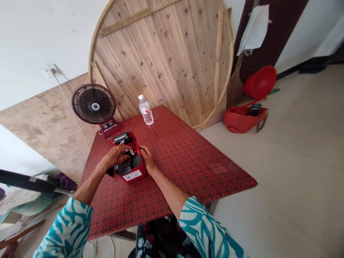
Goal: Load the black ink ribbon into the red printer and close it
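A red label printer (143, 168) stands on the table with its lid raised toward the fan. Inside it is a black ribbon roll (130, 153) with a white core end. My left hand (117, 156) reaches in from the left, fingers closed on the roll. A dark sheet of film (125, 167) spreads below those fingers, over the front of the printer. My right hand (148, 160) grips the printer's right side wall. A white label (132, 175) is stuck on the near face.
A red patterned table (188, 154) carries a water bottle (146, 110) and a desk fan (94, 105) behind the printer. A round wooden tabletop (166, 57) leans on the wall. On the floor at right are a red bag (238, 120) and a red basin (260, 82).
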Tool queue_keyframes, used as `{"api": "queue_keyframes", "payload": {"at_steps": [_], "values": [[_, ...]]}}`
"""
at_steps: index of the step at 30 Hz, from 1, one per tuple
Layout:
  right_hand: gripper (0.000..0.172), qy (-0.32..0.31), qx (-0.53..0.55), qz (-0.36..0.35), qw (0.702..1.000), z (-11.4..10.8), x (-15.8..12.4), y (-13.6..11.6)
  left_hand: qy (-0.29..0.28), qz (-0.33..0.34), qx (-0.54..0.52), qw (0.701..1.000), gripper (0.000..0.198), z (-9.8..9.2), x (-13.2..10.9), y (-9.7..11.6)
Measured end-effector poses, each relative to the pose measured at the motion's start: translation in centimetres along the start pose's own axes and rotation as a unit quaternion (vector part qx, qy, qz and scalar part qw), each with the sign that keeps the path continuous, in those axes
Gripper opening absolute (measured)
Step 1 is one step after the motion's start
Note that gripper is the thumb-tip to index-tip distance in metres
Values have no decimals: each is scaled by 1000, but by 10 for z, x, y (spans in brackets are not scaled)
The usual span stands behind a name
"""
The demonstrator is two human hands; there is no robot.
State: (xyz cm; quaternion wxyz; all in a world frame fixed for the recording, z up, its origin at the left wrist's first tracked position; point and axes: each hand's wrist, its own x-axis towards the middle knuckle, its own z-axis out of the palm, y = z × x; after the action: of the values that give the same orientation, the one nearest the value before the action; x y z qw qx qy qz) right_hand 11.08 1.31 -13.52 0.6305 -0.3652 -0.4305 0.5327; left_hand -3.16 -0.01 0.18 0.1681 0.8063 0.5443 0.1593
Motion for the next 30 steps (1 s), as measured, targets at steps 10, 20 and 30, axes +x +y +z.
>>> {"api": "queue_keyframes", "payload": {"at_steps": [10,20,30], "values": [[34,-7,15,9,1000,-2,-2,6,198,-107,-27,974,43,-67,-52,-46],[35,-1,25,7,1000,-5,3,23,164,-227,-104,954,42,-14,-54,-154],[35,-1,29,13,999,-6,3,20,111,-171,39,978,47,-25,-35,-145]]}}
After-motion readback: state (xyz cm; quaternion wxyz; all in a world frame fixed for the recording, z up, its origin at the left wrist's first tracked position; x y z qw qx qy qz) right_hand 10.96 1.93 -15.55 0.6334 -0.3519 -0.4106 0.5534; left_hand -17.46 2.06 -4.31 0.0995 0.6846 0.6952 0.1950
